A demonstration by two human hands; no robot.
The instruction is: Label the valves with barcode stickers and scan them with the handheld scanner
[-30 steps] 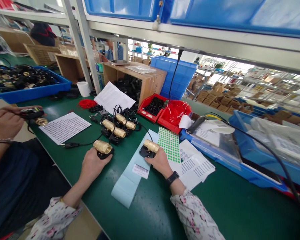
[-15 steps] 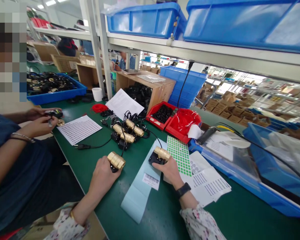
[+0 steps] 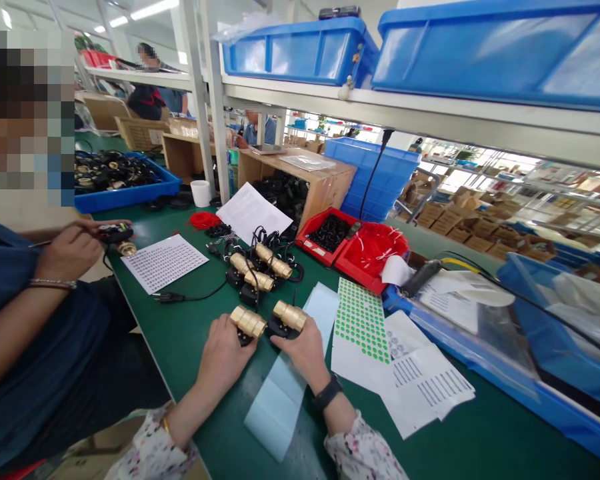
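Note:
My left hand (image 3: 224, 353) grips a brass valve with a black base (image 3: 247, 323) on the green table (image 3: 190, 333). Right beside it, my right hand (image 3: 303, 348) grips a second brass valve (image 3: 289, 315), which rests on a pale blue backing strip (image 3: 290, 373). The two valves sit side by side, almost touching. Just beyond them lie more brass valves with black cables (image 3: 260, 268). A sheet of green dot stickers (image 3: 361, 319) lies to the right of my right hand.
A person in dark blue sits at my left, their hands (image 3: 73, 250) on a small black part (image 3: 114, 233). A printed sheet (image 3: 163, 261), red bins (image 3: 330, 235), blue bins (image 3: 540, 333), a cardboard box (image 3: 300, 177) and a white cup (image 3: 200, 193) crowd the table.
My right hand brought its valve leftward, off the barcode label, up next to the valve in my left hand. The camera view shifted left and up.

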